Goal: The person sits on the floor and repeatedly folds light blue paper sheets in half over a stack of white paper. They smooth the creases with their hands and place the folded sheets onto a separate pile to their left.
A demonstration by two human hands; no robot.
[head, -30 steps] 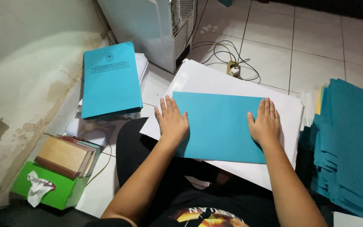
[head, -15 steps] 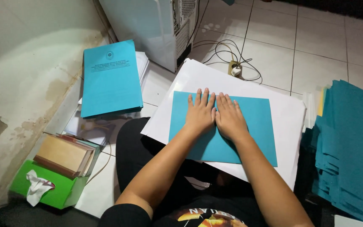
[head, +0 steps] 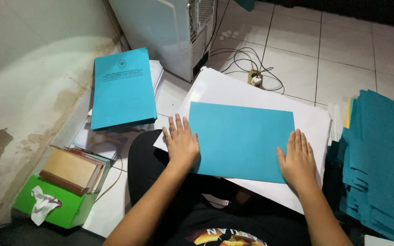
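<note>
L hand [head: 182, 145]: flat, fingers spread, pressing left edge of teal sheet [head: 242, 139].
R hand [head: 298, 159]: flat, open, on sheet's lower right corner.
Sheet: on white paper [head: 251, 93], over lap.
Far left: teal booklet [head: 123, 87], dark print on top.
Right: teal stack [head: 381, 159].

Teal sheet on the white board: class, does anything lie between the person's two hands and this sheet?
Nothing visible does. The left hand lies flat on the left edge of the teal sheet, and the right hand lies flat on its lower right corner. Both palms touch the paper directly, and the sheet rests on the white board.
</note>
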